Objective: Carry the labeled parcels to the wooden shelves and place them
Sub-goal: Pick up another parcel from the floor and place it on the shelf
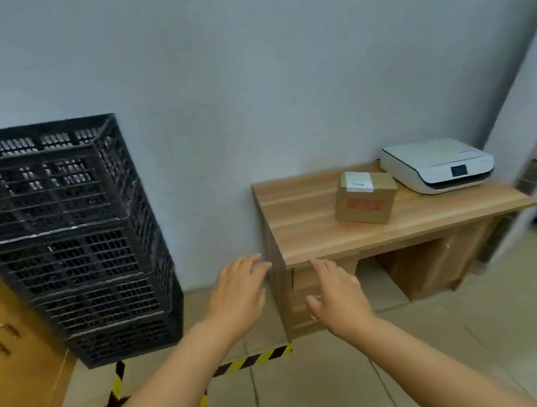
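Observation:
A small brown cardboard parcel [365, 197] with a white label on top and red print on its side stands on a wooden desk [301, 229], next to a printer. Both my hands are stretched out in front of me, short of the desk. My left hand [238, 292] hovers near the desk's front left corner, fingers apart and empty. My right hand [337, 293] is below the desk's front edge, also open and holding nothing. No wooden shelves show in this view.
A white printer [436, 166] sits at the desk's back right. A tall stack of black plastic crates [71, 243] stands to the left, beside a wooden cabinet [4, 357]. Yellow-black tape [247, 361] marks the tiled floor. A grey wall is behind.

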